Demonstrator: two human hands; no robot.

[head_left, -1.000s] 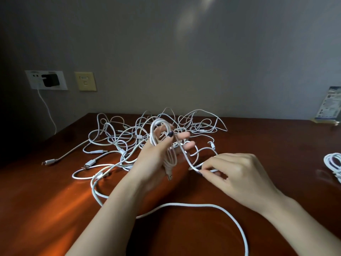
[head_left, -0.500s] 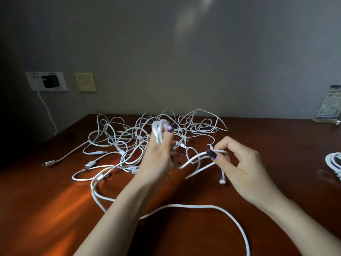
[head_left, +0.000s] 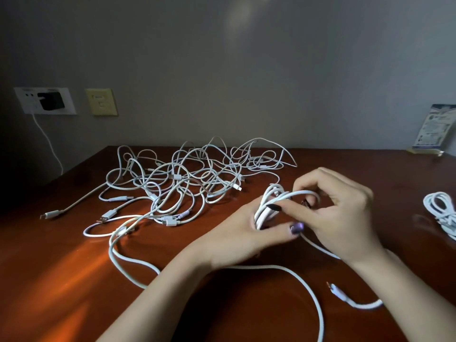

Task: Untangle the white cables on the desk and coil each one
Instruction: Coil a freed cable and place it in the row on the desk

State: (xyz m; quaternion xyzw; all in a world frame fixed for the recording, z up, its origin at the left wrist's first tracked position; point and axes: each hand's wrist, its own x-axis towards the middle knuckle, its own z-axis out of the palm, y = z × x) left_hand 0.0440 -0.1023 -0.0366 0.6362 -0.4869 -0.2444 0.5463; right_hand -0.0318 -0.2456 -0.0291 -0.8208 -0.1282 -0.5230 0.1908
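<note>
While left hand [head_left: 237,234] grips a cable coil [head_left: 264,211], right hand [head_left: 345,213] pinching its loop, tangled cables [head_left: 177,178] behind.

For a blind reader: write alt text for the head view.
Two hands hold a half-wound coil of white cable over a wooden desk: the left hand grips the loops, the right hand pinches a strand above them. A tangle of white cables lies behind.

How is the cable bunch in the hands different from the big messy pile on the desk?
The coil is wound in tight, neat loops; the pile sprawls in loose, crossing loops. The coil is small and gripped by the left hand and right hand; the pile is much wider and lies untouched on the desk. Both are white cables.
</note>
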